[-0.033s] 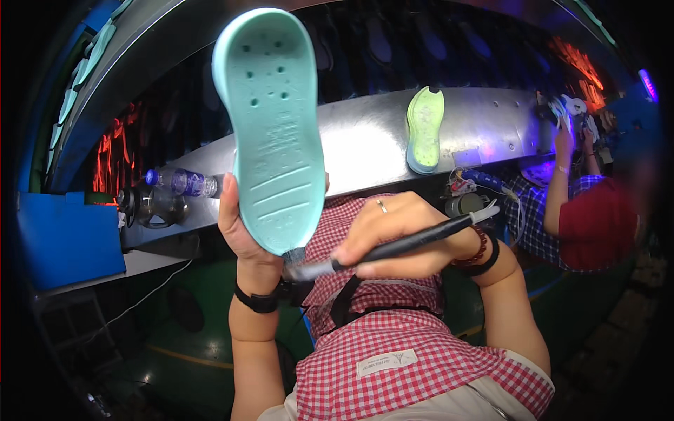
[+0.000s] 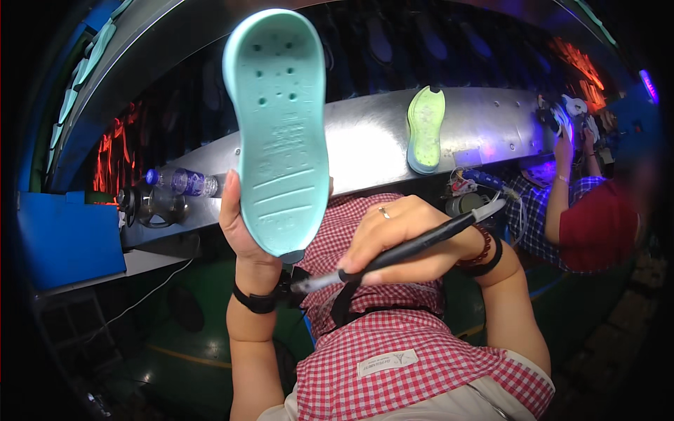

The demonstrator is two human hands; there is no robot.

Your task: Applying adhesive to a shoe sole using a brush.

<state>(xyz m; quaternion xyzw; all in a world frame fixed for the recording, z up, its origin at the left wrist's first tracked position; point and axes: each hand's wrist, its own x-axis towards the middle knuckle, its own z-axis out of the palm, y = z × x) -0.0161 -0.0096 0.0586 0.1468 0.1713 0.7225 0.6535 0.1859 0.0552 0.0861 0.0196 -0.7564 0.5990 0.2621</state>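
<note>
"Question: what is different now?"

"The blue-green shoe sole (image 2: 284, 140) has gone a little to the right. It stands up in front of the person, with its round cup end at the top and a dark patch (image 2: 293, 257) at the bottom."

"Who holds it?"

"The left hand (image 2: 246, 242) does, same as before. Its thumb is on the left side. The other fingers are mostly hidden behind, so I can't tell just how they bend."

"And the right hand (image 2: 407, 235)?"

"It grips the black tool (image 2: 421, 242) like a pen, just like before. But the tool's pale tip (image 2: 316, 282) has moved. Earlier it was right by the dark patch. Now it is a bit lower, and I see a gap between them. The tip is blurry."

"Does the patch look different?"

"Yes, it is easier to see with the tip out of the way."

"What has stayed put?"

"The yellow-green sole (image 2: 426, 130) is in the same spot on the shiny metal bench (image 2: 358, 154). The clear bottle (image 2: 189, 182) with the blue cap is still over on the left."
</note>
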